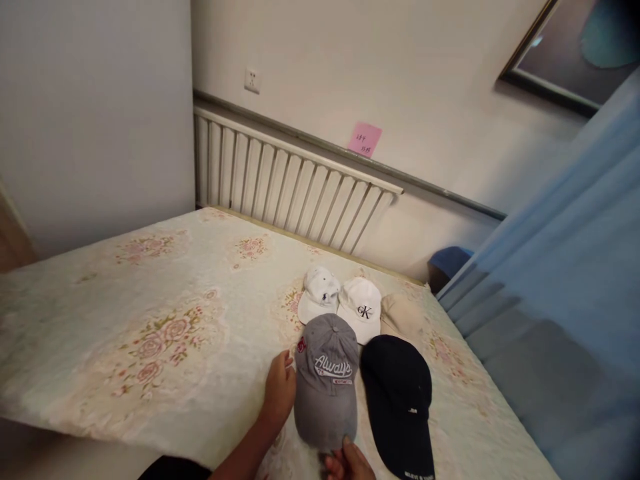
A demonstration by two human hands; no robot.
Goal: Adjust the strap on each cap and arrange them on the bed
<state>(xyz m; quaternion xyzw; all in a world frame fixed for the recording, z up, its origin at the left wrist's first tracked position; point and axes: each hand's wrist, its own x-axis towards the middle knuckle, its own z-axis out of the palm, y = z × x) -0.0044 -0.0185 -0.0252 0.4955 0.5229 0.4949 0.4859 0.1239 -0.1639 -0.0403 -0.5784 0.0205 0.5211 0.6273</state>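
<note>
A grey baseball cap [327, 413] with white "Always" lettering lies in front of me, its brim toward me. My right hand [353, 463] pinches the brim's front edge, thumb on top. Beside the crown's left side is my left hand [280, 385], fingers loosely bent with nothing visible in them; whether it touches the cap is hard to see. A black cap [400, 387] lies just right of the grey one. Behind them sit a white cap with a small dark logo [319, 293], a white CK cap [361, 303] and a beige cap [400, 315].
The caps lie on a bed with a pale floral cover [240, 300]. Past its far edge are a white radiator [290, 180] and a wall with a pink note [365, 139]. A blue curtain [565, 267] hangs along the right, near a dark blue object [447, 263].
</note>
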